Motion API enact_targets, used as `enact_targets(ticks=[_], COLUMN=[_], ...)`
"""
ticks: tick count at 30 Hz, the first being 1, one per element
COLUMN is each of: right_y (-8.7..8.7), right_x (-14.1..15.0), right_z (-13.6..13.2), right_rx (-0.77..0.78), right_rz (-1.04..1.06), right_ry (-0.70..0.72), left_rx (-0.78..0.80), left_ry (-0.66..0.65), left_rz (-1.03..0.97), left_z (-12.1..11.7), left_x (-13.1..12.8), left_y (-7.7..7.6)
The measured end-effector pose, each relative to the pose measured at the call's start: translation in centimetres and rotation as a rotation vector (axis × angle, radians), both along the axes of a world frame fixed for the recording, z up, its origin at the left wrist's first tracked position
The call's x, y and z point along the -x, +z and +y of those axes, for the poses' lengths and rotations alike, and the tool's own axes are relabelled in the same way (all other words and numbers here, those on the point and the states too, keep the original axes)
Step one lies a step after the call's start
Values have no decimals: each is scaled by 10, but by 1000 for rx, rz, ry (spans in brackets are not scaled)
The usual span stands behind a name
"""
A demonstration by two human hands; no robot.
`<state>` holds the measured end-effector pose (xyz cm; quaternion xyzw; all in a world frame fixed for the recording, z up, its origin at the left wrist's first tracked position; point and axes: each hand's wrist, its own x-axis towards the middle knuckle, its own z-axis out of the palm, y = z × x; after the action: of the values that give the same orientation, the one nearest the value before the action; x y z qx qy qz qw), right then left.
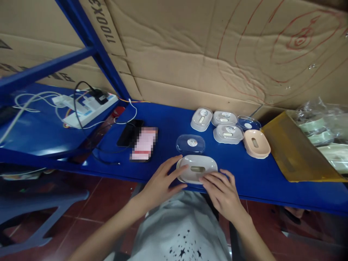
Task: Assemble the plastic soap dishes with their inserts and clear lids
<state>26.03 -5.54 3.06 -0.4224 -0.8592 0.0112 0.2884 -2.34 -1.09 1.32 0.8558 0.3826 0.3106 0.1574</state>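
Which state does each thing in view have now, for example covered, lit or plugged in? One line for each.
Front dish: uncovered
Nearer lid: off, lying apart
Three back dishes: lidded
Peach dish: uncovered
Farther lid: off, lying apart
Pink-screened phone: lit
Black device: dark
Power strip: plugs inserted
Yellow bin: open, holding wrapped dishes

The right hand (224,194)'s fingertips hide the white dish (199,162)'s rim at 4 o'clock. From there, the phone (144,143)'s screen at 10 is pixelated; print on the clear lid (183,141)'s label (192,142) at 12 is too small to read. The view's border crops the yellow box (282,154) at 3 o'clock and the plastic stool (49,203) at 8.
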Motion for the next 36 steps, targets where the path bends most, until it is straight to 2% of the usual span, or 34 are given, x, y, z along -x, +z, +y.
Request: enact_targets(ticks=[5, 13, 16, 19, 22, 25, 28, 31, 36], right_y=[-10, -9, -8, -8, -12, -17, -20, -19, -11], right_x=[3, 9, 5, -8, -17, -19, -17, -15, -10], right_z=[5, 8, 11, 18, 29, 41, 51, 58, 67], right_rx=[6, 54, 63, 65, 64, 107, 183, 230, 247], right_rz=[17, -14, -24, 39, 124, 145, 140, 154, 183], right_ry=[22, 66, 78, 13, -82, -146, -187, -219, -192], left_rx=[-114, -69, -86, -50, 53, 256, 290, 232, 185], left_ry=[-47, -11, -24, -14, -19, -100, -135, -101, -113], left_rz=[-37, -5, 30, 34, 163, 367, 363, 285, 85], left_z=[8, -2, 4, 31, 80, 129, 154, 153, 117], left_x=[0, 6, 10, 9, 0, -11, -20, -22, -15], left_y=[-3, -16, -8, 13, 30, 35, 33, 32, 39])
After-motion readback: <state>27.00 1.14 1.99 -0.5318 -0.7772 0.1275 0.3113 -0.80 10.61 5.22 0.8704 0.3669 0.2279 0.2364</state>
